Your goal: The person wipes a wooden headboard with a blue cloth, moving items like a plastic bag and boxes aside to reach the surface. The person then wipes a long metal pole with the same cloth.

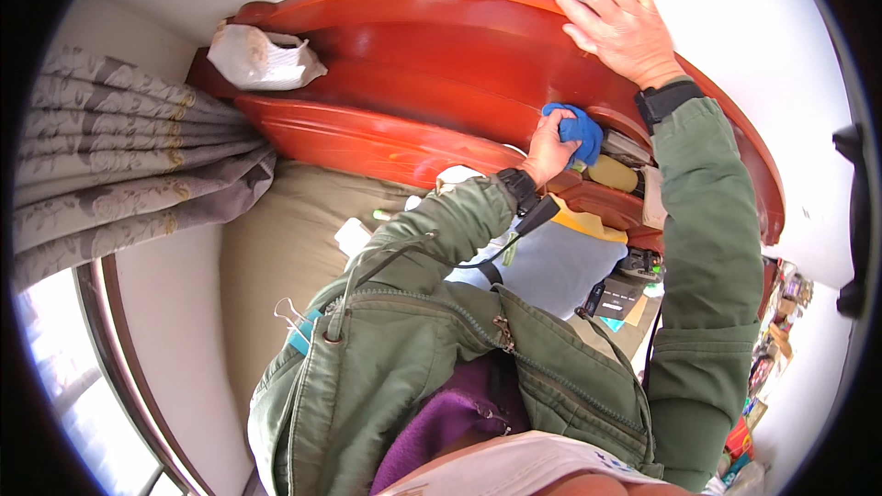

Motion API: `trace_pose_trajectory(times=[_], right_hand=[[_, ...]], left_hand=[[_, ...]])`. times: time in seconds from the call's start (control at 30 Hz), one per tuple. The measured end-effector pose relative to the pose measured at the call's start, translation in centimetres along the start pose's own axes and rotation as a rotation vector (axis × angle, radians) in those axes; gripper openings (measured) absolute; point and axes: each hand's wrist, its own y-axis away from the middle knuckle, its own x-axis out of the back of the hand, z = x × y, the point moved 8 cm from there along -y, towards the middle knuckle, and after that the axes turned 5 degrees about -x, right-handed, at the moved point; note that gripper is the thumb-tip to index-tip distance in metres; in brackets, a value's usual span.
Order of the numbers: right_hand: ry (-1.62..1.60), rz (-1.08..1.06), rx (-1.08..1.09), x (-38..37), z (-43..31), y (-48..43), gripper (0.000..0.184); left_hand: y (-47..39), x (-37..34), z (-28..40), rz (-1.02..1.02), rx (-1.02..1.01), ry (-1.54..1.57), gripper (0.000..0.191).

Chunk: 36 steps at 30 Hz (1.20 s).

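Note:
A glossy red-brown wooden headboard (427, 48) curves across the far side, with a ledge along its lower part. My left hand (549, 146) grips a bunched blue cloth (583, 134) against the headboard near that ledge. Higher up on the right, my right hand (617, 31) is at the headboard's top edge, fingers somewhat apart and nothing visible in them. The palm side of that hand is hidden. Just right of the cloth, a yellowish rounded object (612, 173) and a grey box-like item (625, 147) sit in a niche.
A white bag (262, 58) stands on the headboard's left end. Gathered floral curtains (117, 172) hang at left. On the bed (275, 220) lie a blue-grey cushion (551, 269) with a yellow edge and a dark box (615, 300) bearing writing. Cluttered small items (775, 331) line the far right.

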Motion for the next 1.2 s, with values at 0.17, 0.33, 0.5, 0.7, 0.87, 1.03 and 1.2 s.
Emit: trace_pose_trajectory(times=[0.17,0.33,0.5,0.7,0.87,1.03,1.2], right_hand=[[-0.018,0.051,0.005,0.4,0.0,-0.2,0.04],[-0.027,0.041,-0.002,0.3,0.0,-0.1,0.038],[-0.002,0.025,0.005,0.3,0.0,-0.2,0.039],[-0.005,0.018,-0.002,0.5,-0.1,-0.3,0.039],[-0.027,0.037,0.007,0.5,0.0,-0.2,0.038],[-0.027,0.052,0.035,1.2,-0.4,-0.5,0.04],[-0.034,0.061,0.086,2.7,-0.3,-1.0,0.03]], left_hand=[[0.9,8.6,-0.3,-0.088,0.08,0.155,0.043],[0.0,22.0,0.5,0.107,0.125,0.114,0.041],[-3.0,33.0,3.3,0.243,-0.157,-0.758,0.043],[-5.1,39.7,-2.8,-0.009,0.278,-1.231,0.035],[-6.8,39.9,-6.0,-0.163,0.457,-1.391,0.045],[-6.3,36.3,-6.6,-0.365,0.526,-1.384,0.044],[-5.1,31.9,-6.4,-0.557,0.578,-1.388,0.045]])
